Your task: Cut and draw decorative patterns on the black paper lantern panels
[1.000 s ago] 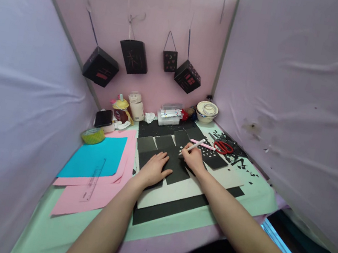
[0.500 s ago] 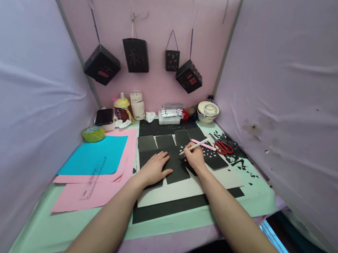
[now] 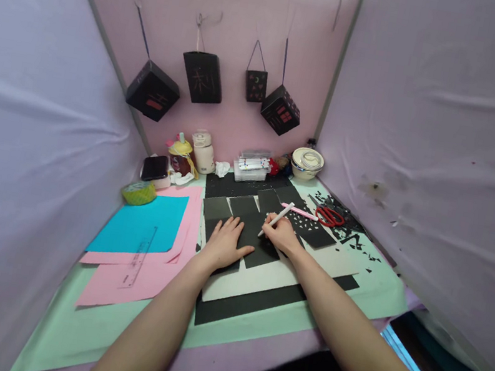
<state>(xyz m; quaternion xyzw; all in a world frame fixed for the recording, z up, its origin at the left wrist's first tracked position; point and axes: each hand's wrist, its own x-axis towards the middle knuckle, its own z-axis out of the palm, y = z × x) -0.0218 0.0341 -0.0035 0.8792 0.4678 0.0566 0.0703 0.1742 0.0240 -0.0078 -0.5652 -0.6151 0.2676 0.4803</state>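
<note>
My left hand (image 3: 224,246) lies flat with fingers spread on a sheet of black card (image 3: 259,254), holding it against the table. In my right hand (image 3: 281,234) is a white pen-shaped tool (image 3: 281,214), gripped like a pencil with its tip at the card; whether it is a pen or a craft knife I cannot tell. Beside that hand lies a black piece with many small cut-out shapes (image 3: 309,226), and a pink pen (image 3: 300,211) rests along it. Under the black card is a white sheet (image 3: 230,290).
Red scissors (image 3: 329,217) lie right among black paper scraps (image 3: 354,241). To the left are blue paper (image 3: 141,225), pink paper (image 3: 107,288), a clear ruler (image 3: 139,259) and yellow-green tape (image 3: 138,193). A clear box (image 3: 251,168) and lidded bowl (image 3: 307,162) stand behind. Black boxes (image 3: 202,78) hang above.
My right hand has shifted slightly left and down, and the white tool is now steeper with its tip lower on the card. My left hand stays on the card. The view tilts slightly.
</note>
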